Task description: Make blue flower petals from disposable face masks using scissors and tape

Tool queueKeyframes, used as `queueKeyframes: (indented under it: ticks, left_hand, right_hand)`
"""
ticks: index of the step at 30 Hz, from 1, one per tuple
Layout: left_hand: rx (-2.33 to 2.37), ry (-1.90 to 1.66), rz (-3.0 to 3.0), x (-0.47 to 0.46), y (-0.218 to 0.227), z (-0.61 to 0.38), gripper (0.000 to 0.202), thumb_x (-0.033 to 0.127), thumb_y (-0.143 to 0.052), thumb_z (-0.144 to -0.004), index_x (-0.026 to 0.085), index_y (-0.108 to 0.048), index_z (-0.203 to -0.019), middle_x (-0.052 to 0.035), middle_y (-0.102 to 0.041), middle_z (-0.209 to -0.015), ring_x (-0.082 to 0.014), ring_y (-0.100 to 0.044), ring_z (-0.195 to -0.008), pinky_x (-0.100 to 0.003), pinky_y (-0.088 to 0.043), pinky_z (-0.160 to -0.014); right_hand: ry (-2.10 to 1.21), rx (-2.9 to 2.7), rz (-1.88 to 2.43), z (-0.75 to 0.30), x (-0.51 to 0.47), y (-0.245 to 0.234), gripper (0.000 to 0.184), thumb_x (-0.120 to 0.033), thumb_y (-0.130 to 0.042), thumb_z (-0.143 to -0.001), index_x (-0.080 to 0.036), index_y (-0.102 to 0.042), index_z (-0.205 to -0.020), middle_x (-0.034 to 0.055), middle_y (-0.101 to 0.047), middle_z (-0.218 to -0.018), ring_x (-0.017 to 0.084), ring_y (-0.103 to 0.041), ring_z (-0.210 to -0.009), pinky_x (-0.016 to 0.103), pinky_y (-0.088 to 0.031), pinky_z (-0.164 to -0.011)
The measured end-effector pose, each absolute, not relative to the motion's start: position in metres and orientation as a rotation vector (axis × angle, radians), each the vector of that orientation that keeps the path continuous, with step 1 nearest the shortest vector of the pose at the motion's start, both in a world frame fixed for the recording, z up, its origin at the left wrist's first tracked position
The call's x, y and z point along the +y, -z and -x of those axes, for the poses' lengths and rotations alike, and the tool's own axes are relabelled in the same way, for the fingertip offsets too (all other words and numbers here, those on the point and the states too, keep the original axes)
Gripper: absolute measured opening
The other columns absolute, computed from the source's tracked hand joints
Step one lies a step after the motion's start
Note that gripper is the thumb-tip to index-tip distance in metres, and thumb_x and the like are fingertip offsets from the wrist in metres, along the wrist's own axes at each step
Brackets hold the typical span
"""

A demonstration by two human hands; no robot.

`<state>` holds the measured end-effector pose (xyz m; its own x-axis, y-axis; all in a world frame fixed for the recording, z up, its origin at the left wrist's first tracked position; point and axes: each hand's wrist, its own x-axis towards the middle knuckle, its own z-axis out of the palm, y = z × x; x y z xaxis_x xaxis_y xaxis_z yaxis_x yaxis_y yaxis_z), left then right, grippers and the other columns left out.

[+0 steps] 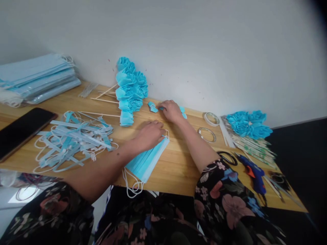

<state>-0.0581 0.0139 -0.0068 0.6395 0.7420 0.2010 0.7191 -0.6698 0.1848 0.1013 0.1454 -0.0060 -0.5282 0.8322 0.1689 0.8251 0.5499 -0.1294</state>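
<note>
My left hand (151, 135) lies over the upper end of a blue pleated face mask (146, 160), its fingers curled onto the edge. White ear loops hang from the mask's near end, over the table's front edge. Farther back, close to the wall, my right hand (170, 110) has its fingertips closed on a small blue piece (161, 108) on the table. Just left of those fingertips sits a small cut blue piece (152, 107). Other rounded blue pieces (183, 111) show partly behind my right hand.
Blue flowers on sticks (130, 92) lie in a bunch at the back. To the left are mask scraps (74, 141), a phone (25, 129) and packed masks (41, 78). On the right are tape rolls (211, 119), another blue flower bunch (249, 124) and a glue gun (254, 173).
</note>
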Motion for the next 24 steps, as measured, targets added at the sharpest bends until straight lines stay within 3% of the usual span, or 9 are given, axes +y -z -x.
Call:
queueKeyframes:
  ticks: [7,12,15,20,24]
  left_hand:
    - [1.262,-0.422,-2.765,0.013,0.007,0.058,0.024,0.026,-0.053,-0.096,0.020,-0.074,-0.105,-0.0114,-0.068,-0.112,-0.0289,-0.060,-0.109,-0.042,-0.048,-0.090]
    - [1.258,-0.426,-2.761,0.014,0.008,0.057,0.025,0.027,-0.052,-0.098,0.018,-0.075,-0.104,-0.0116,-0.070,-0.109,-0.0284,-0.062,-0.106,-0.041,-0.048,-0.087]
    - [1.222,-0.461,-2.741,0.015,0.005,0.057,0.028,0.028,-0.050,-0.100,0.018,-0.075,-0.099,-0.0104,-0.071,-0.103,-0.0268,-0.063,-0.101,-0.041,-0.048,-0.088]
    - [1.343,-0.823,-2.563,0.018,-0.006,0.060,0.031,0.027,-0.047,-0.100,0.016,-0.071,-0.084,-0.0100,-0.071,-0.093,-0.0254,-0.062,-0.096,-0.039,-0.048,-0.086]
    - [1.496,-1.256,-2.072,0.023,-0.006,0.065,0.023,0.028,-0.051,-0.097,0.018,-0.064,-0.081,-0.0061,-0.069,-0.087,-0.0201,-0.061,-0.083,-0.035,-0.048,-0.079]
  right_hand:
    - [0.016,-2.596,1.301,-0.087,0.128,0.000,0.030,-0.035,-0.057,-0.095,-0.021,-0.073,-0.116,0.0110,-0.073,-0.118,0.030,-0.058,-0.112,0.042,-0.040,-0.095]
    - [0.089,-2.580,1.331,-0.077,0.126,0.000,0.023,-0.024,-0.053,-0.094,-0.017,-0.074,-0.099,0.0149,-0.073,-0.105,0.031,-0.058,-0.108,0.043,-0.038,-0.093]
    - [-0.227,-2.288,1.382,-0.083,0.126,-0.004,0.020,-0.024,-0.053,-0.091,-0.019,-0.072,-0.088,0.0089,-0.072,-0.094,0.025,-0.061,-0.095,0.038,-0.041,-0.086]
    - [-1.188,-1.531,1.227,-0.098,0.111,-0.012,0.022,-0.043,-0.066,-0.079,-0.021,-0.066,-0.081,-0.0018,-0.062,-0.073,0.014,-0.056,-0.070,0.027,-0.043,-0.068]
    - [-1.446,-1.294,1.103,-0.104,0.088,-0.018,0.037,-0.049,-0.081,-0.062,-0.021,-0.062,-0.076,-0.0039,-0.060,-0.070,0.011,-0.053,-0.066,0.024,-0.042,-0.063]
